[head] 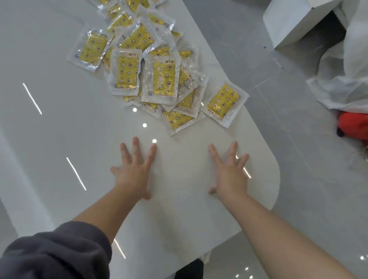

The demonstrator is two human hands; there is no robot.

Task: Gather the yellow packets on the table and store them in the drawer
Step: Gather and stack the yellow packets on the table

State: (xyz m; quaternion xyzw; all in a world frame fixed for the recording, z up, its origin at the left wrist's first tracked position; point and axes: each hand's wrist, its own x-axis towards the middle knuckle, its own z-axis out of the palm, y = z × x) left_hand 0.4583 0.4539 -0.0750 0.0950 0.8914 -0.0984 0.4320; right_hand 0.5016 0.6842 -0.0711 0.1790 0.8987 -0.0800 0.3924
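Note:
Several yellow packets in clear wrappers lie in a loose pile on the glossy white table, running from the top edge down toward the middle. One packet lies apart at the pile's right, near the table's edge. My left hand rests flat on the table with fingers spread, below the pile. My right hand lies flat the same way, a little to the right. Both hands hold nothing and are apart from the packets. No drawer is in view.
The table's rounded right edge runs close to my right hand. On the grey floor to the right are a white box, a crumpled white plastic bag and a red soft item.

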